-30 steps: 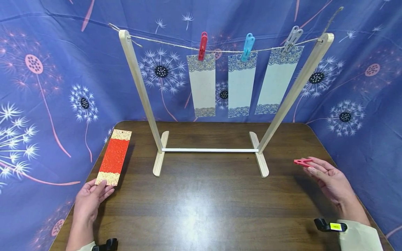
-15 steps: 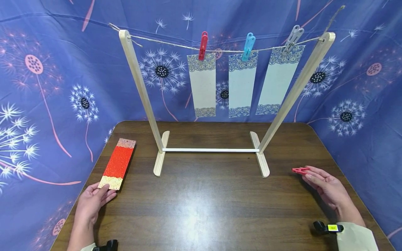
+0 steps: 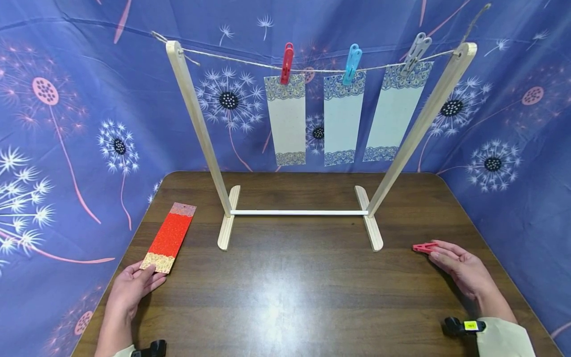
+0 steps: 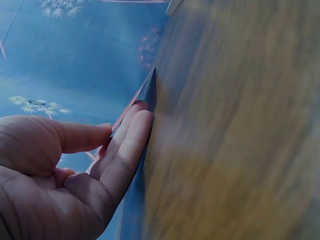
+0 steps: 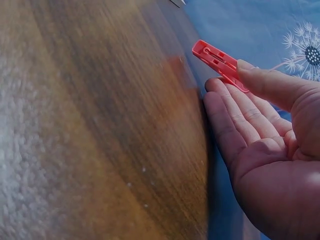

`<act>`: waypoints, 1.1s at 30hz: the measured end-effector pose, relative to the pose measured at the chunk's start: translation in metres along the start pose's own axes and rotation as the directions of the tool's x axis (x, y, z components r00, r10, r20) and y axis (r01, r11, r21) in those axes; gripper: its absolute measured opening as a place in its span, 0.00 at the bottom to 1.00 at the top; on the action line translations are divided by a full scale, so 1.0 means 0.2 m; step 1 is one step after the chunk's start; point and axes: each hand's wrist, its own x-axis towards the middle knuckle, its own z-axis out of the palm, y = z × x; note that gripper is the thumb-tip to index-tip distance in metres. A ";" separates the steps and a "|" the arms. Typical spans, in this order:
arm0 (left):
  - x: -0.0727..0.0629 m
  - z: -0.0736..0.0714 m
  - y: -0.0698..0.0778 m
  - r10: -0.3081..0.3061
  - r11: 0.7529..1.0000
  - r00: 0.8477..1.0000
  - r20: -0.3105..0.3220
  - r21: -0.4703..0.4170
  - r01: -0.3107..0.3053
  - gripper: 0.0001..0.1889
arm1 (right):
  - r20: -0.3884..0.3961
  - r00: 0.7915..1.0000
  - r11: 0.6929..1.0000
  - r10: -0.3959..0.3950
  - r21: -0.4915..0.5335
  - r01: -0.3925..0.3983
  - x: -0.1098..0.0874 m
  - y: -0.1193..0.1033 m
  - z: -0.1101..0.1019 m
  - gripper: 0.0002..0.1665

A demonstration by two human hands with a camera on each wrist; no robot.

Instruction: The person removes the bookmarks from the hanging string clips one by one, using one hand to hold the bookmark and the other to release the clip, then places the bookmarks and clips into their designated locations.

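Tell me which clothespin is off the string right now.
The red clothespin pinched in the right hand; the other red clothespin, the blue clothespin and the grey clothespin each clip a pale card to the string.

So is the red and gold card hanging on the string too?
No, the left hand pinches the red and gold card by its near end, away from the string.

The left hand (image 3: pixel 128 292) and right hand (image 3: pixel 467 273) are held well apart — each pinching, thumb (image 4: pixel 85 137) opposite fingers (image 4: pixel 127 150).
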 end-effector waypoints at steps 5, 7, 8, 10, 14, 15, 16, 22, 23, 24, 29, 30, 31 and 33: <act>0.01 -0.01 0.01 -0.047 0.998 0.999 0.007 0.032 0.046 0.30 | -0.039 0.999 0.998 0.016 -0.064 -0.018 -0.01 -0.01 0.01 0.25; 0.01 -0.01 0.02 -0.061 0.998 0.998 0.002 0.034 0.060 0.31 | -0.051 0.998 0.996 0.022 -0.086 -0.027 -0.01 -0.01 0.01 0.24; 0.01 -0.01 0.02 -0.067 0.997 0.998 -0.001 0.033 0.067 0.32 | -0.055 0.998 0.995 0.026 -0.095 -0.031 -0.01 -0.01 0.01 0.24; 0.00 -0.01 0.03 -0.073 0.996 0.997 -0.011 0.041 0.073 0.32 | -0.066 0.997 0.994 0.030 -0.107 -0.037 -0.01 -0.01 0.01 0.24; -0.01 -0.01 0.03 -0.079 0.995 0.996 -0.037 0.061 0.081 0.32 | -0.084 0.996 0.991 0.034 -0.127 -0.045 -0.01 -0.01 0.02 0.24; -0.01 -0.01 0.03 -0.079 0.994 0.996 -0.041 0.069 0.082 0.32 | -0.088 0.995 0.990 0.035 -0.130 -0.046 -0.01 -0.01 0.02 0.24; -0.01 -0.01 0.03 -0.080 0.994 0.996 -0.045 0.074 0.083 0.32 | -0.095 0.995 0.990 0.037 -0.134 -0.049 -0.01 -0.01 0.02 0.24; -0.03 -0.02 0.04 -0.091 0.988 0.994 -0.068 0.121 0.099 0.31 | -0.138 0.988 0.980 0.071 -0.175 -0.095 -0.02 -0.02 0.02 0.23; -0.03 -0.02 0.04 -0.093 0.987 0.993 -0.071 0.127 0.102 0.31 | -0.145 0.986 0.978 0.077 -0.181 -0.103 -0.02 -0.03 0.02 0.23; -0.04 -0.02 0.04 -0.095 0.985 0.993 -0.074 0.136 0.105 0.31 | -0.149 0.986 0.977 0.078 -0.186 -0.106 -0.02 -0.03 0.02 0.23; -0.04 -0.04 0.04 -0.114 0.982 0.990 -0.085 0.143 0.125 0.31 | -0.141 0.988 0.978 0.059 -0.189 -0.085 -0.02 -0.02 0.02 0.23; -0.04 -0.04 0.04 -0.117 0.981 0.989 -0.087 0.144 0.129 0.32 | -0.133 0.990 0.979 0.052 -0.191 -0.078 -0.02 -0.02 0.02 0.23; -0.04 -0.04 0.04 -0.118 0.981 0.989 -0.088 0.142 0.130 0.32 | -0.129 0.991 0.979 0.048 -0.191 -0.072 -0.02 -0.02 0.02 0.23; -0.04 -0.05 0.03 -0.118 0.982 0.989 -0.089 0.137 0.129 0.32 | -0.131 0.991 0.978 0.042 -0.195 -0.067 -0.02 -0.03 0.02 0.23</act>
